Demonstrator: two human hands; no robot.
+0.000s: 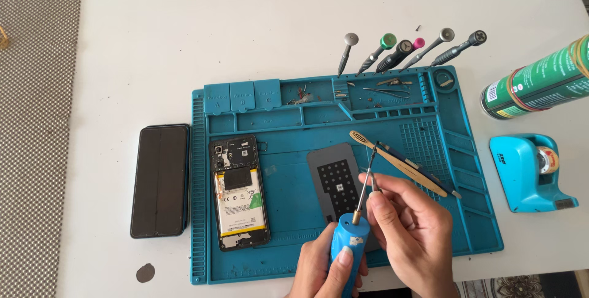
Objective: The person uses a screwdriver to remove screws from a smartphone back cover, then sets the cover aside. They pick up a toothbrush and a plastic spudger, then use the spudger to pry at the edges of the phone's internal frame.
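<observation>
Head view, left grip: our left hand wraps closed around the blue electric screwdriver, held upright at the near edge of the blue work mat.
Head view, right grip: our right hand pinches the thin bit rising from the screwdriver's brass tip, fingertips closed on it.
Beyond the grips: a grey back cover and toothbrush lie just behind.
Left of the grips: the opened phone, then a dark screen panel on the surface.

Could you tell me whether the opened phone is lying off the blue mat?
No, the opened phone lies on the blue mat; only the closed black phone lies beside it.
</observation>
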